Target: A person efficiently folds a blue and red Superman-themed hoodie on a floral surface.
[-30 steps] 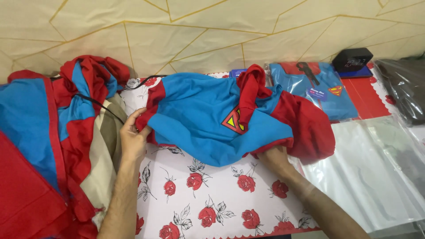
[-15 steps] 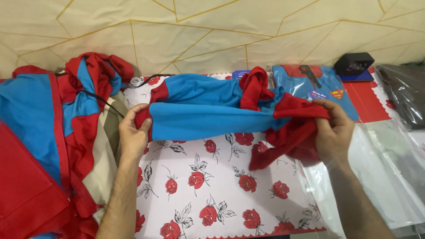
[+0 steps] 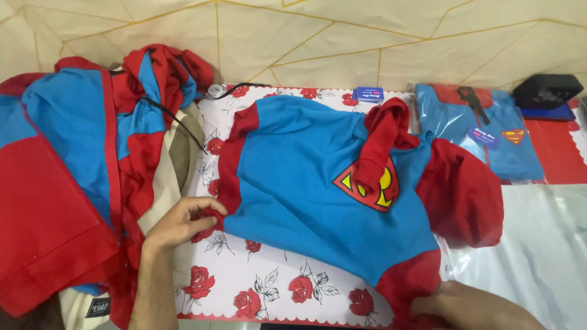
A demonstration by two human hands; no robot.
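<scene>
A small blue and red garment with a red and yellow emblem on its chest lies spread flat on the rose-print tablecloth. A red hood or collar flops over the emblem. My left hand pinches the red hem at the garment's left corner. My right hand grips the red cuff at its lower right corner, near the table's front edge.
A heap of similar blue and red clothes covers the left side. A bagged garment of the same kind lies at the back right on clear plastic. A black box and a small blue item sit by the wall.
The garment was bunched up between both hands; now it is pulled open and laid flat. My right hand dropped from the right sleeve to the lower right corner.
</scene>
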